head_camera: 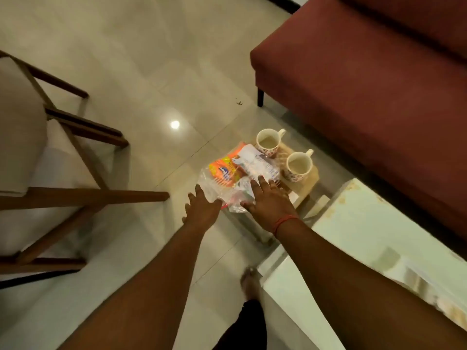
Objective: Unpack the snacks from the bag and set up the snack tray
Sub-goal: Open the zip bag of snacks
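Note:
A clear plastic bag lies on a glass table, with an orange snack packet and a white packet inside it. Behind it a wooden tray carries two floral cups of milky tea. My left hand hovers at the bag's near-left edge with fingers spread. Over the bag's near-right side my right hand is spread flat, fingertips on or just above the plastic. Neither hand grips anything.
A dark red sofa fills the right side behind the tray. A wooden chair with pale cushions stands at the left. A white table top lies to the right under my right forearm. My foot shows on the tiled floor.

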`<state>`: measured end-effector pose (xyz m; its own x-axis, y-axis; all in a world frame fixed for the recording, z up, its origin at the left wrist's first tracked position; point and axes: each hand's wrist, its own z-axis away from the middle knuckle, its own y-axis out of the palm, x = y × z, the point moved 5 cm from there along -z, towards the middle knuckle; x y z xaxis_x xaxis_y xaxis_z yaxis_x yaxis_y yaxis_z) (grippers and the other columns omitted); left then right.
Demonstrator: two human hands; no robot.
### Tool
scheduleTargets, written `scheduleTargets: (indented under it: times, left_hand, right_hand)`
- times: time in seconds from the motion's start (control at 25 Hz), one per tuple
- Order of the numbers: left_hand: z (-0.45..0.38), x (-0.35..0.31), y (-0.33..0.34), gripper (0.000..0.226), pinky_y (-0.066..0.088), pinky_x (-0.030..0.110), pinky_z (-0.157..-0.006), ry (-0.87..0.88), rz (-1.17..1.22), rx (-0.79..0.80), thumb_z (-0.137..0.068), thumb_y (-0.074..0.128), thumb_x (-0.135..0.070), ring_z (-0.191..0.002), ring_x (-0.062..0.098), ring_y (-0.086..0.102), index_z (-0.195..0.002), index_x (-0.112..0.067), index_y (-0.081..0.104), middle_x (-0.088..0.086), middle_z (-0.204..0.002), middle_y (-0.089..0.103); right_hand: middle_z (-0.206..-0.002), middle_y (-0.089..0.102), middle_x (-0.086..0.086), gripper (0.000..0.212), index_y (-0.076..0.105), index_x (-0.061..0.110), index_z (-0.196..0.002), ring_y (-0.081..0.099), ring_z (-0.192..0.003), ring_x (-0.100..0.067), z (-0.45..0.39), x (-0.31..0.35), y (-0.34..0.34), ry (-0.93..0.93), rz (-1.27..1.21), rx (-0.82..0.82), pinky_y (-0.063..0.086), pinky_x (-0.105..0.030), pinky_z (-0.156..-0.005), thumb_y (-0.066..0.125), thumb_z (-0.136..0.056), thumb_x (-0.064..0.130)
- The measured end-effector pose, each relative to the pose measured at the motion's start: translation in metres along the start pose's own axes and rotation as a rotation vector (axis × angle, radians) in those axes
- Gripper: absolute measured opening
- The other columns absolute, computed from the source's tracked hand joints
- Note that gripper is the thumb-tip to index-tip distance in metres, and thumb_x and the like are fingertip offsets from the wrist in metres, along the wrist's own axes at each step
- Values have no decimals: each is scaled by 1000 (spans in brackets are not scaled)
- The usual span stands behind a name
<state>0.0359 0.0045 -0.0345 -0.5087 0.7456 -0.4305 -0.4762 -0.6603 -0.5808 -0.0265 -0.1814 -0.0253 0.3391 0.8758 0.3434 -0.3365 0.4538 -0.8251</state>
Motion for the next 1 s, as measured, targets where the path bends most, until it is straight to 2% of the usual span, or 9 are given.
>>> scheduleTargets:
  times: [0.08, 0.16, 0.36, 0.48, 0.56, 0.72, 0.84, 0.92, 1.0]
  left_hand:
    - [-32, 10, 7, 80, 37, 39, -99, -68, 245, 24, -92, 63, -39, -138, 37, 38, -154, -20, 15, 15, -157, 31]
    - [-58, 15, 21, 71, 41, 36, -92, -143, 417, 56, -90, 67, -36, -124, 32, 49, -148, -21, 28, 14, -148, 44]
    - [-111, 15, 33, 88, 41, 56, -107, -203, 389, -68, -83, 75, -38, -132, 40, 45, -150, -18, 22, 18, -149, 39]
    - [-124, 11, 34, 43, 59, 40, -81, -129, 507, -18, -86, 72, -20, -95, 27, 69, -124, -15, 53, 14, -122, 66]
    - [-118, 7, 24, 24, 57, 25, -61, -41, 477, -43, -89, 68, -17, -81, 15, 69, -111, -21, 59, 6, -108, 70]
    - [-80, -18, -4, 28, 61, 40, -79, 81, 518, 11, -95, 61, -25, -95, 24, 71, -122, -17, 61, 7, -110, 72]
    - [-28, -47, -32, 37, 57, 48, -90, 153, 541, 30, -96, 59, -35, -102, 30, 70, -125, -12, 61, 12, -115, 71]
    - [14, -69, -46, 47, 55, 49, -93, 197, 518, 18, -93, 60, -46, -104, 31, 69, -125, -12, 60, 12, -116, 70]
    - [56, -90, -49, 56, 53, 50, -95, 225, 490, 7, -87, 60, -56, -104, 32, 67, -124, -14, 58, 11, -117, 69]
  right_hand:
    - [-167, 11, -6, 83, 15, 24, -157, 11, -153, -31, -29, 13, 25, -106, 114, 34, 16, -55, -121, 40, -92, 68]
    - [-167, 8, -7, 88, 13, 23, -157, 8, -153, -32, -48, 21, 51, -216, 229, 94, 12, -56, -121, 48, -89, 67]
    - [-167, 7, -9, 83, 10, 21, -157, 11, -152, -36, -80, 24, 88, -252, 365, 85, 18, -62, -117, 55, -93, 49]
    - [-166, 9, -11, 66, 12, 21, -157, 14, -152, -37, -91, 29, 93, -240, 344, 37, 19, -63, -117, 43, -100, 32]
    - [-167, 8, -11, 64, 10, 21, -158, 12, -152, -37, -89, 34, 91, -249, 312, 31, 18, -62, -118, 41, -102, 28]
    - [-167, 7, -7, 66, 4, 23, -159, 15, -152, -34, -71, 53, 67, -270, 126, 23, 25, -54, -119, 37, -102, 16]
    - [-166, 15, -4, 67, 7, 24, -159, 35, -144, -34, -40, 67, 28, -336, 44, -31, 48, -49, -100, 39, -100, 13]
    - [-165, 21, -1, 72, 7, 27, -159, 52, -129, -34, -13, 66, -3, -369, 20, -78, 55, -45, -85, 45, -98, 15]
    - [-160, 34, -1, 74, 4, 36, -157, 62, -114, -34, 16, 56, -32, -360, -72, -91, 57, -44, -82, 50, -100, 27]
